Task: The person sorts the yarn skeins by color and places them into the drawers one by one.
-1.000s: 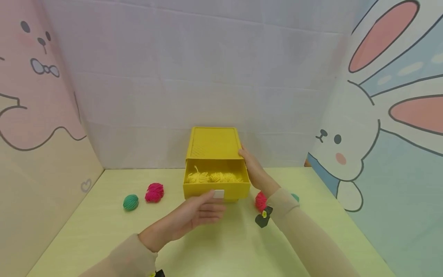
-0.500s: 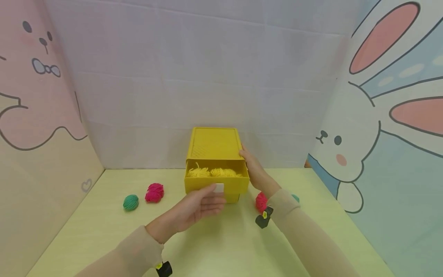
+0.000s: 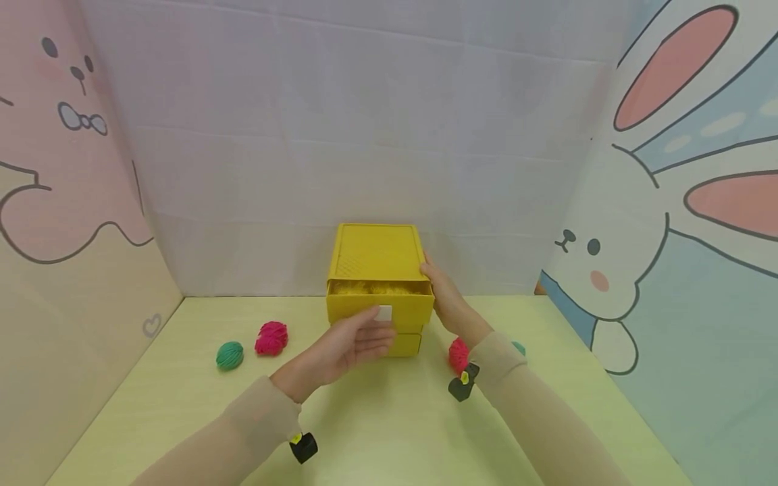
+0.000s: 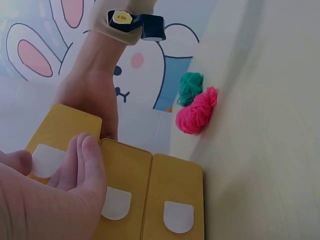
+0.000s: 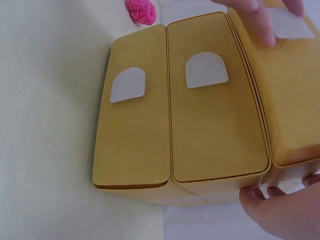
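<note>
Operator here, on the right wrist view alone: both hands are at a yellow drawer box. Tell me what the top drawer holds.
Observer: The head view shows yellow yarn through the gap above the front of the top drawer.
Operator: Now report what lies right of the box.
Observer: In the left wrist view, a pink ball and a green ball lie there.
Operator: I have one pink ball on the left side. Name its neighbour.
Observer: Another green ball, visible in the head view.

Over there the left hand (image 3: 349, 342) is at the white tab (image 3: 384, 313) on the slightly open top drawer (image 3: 412, 311) of a yellow box (image 3: 377, 251); the right hand (image 3: 448, 302) touches its side
</note>
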`<act>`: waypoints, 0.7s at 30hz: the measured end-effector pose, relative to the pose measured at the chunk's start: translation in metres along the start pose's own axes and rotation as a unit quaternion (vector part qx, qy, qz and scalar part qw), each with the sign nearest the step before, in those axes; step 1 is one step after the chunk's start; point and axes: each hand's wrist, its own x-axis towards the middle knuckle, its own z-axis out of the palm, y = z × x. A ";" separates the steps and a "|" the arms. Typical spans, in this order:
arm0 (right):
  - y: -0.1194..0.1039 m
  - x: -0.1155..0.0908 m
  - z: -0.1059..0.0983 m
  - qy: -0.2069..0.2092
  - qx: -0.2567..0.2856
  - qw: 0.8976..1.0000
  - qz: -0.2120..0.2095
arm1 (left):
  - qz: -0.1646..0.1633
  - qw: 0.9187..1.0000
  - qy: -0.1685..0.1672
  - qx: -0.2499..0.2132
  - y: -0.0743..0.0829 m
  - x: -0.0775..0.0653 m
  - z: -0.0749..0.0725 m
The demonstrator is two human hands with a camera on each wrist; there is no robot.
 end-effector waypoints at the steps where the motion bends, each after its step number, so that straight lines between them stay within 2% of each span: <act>1: 0.000 0.000 0.000 0.000 0.001 1.000 -0.001 | 0.001 1.000 0.001 -0.001 0.000 0.002 -0.001; 12: -0.001 -0.002 0.001 -0.001 -0.002 1.000 -0.007 | 0.003 0.999 0.023 -0.024 0.005 0.023 -0.005; 21: 0.002 0.000 -0.001 -0.011 -0.003 1.000 -0.012 | 0.002 0.999 0.039 -0.038 0.008 0.030 -0.005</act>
